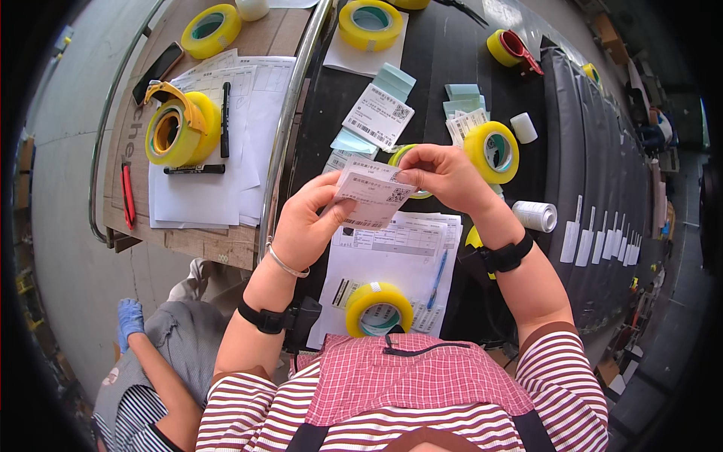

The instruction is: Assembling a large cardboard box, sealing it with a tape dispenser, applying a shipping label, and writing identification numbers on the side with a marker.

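With a clock face centred on the held pair of thin white paper labels printed with black text and square codes (370, 197), the likeliest mishap was slippage: they overlapped unevenly, so if the left thumb eased its pressure, the front one could have slid off toward six o'clock, onto the white printed document sheets (395, 267) below. An uneven pull from the two sides might have creased or torn the thin paper at a corner. A mix-up also seemed possible, since a similar white label with a pale blue-green strip (376, 117) lay at twelve o'clock on the black tabletop (444, 64). The yellow tape roll with a green core (493, 154), between two and three o'clock, could have been knocked by a wide swing of the right wrist. As for the grip, the labels were up in front of the person, between the hands. The bare left hand (305, 215), at about nine o'clock, grasped their left side, thumb flat across the front label's lower-left part and fingers behind. The bare right hand (444, 177), near three, had thumb and fingertips at the upper-right corner; whether it pinched one label or both could not be told.
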Demonstrator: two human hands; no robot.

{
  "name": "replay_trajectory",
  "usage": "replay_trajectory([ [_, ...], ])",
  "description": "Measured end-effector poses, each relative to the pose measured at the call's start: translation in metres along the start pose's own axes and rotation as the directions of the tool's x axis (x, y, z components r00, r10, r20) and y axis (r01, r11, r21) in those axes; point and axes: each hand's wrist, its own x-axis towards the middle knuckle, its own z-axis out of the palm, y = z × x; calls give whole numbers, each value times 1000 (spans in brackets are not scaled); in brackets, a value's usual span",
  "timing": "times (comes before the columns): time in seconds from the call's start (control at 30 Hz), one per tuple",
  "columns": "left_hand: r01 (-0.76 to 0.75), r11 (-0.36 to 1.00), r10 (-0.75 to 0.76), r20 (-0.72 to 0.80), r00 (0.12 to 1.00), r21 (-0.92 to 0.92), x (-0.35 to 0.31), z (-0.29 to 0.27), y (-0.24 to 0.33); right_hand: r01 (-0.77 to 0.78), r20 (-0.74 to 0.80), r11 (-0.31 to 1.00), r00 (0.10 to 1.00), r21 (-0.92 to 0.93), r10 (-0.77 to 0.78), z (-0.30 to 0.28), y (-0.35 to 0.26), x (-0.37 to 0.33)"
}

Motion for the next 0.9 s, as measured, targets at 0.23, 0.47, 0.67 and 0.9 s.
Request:
replay_trajectory([
  [0.23,142,976,-157,-77,985,-167,-8,-2,-17,-106,-351,863,932,-495,-87,-17,34,56],
  [0.47,133,979,-147,-84,986,-152,-13,-1,-23,-171,-350,556,907,-813,-233,-16,57,92],
  [0.67,172,972,-188,-86,978,-163,-18,-5,-24,-239,-365,837,930,-493,50,-38,58,90],
  [0.9,180,967,-196,-78,977,-183,-21,-7,-25,-130,-319,953,947,-273,38,-69,68,77],
])
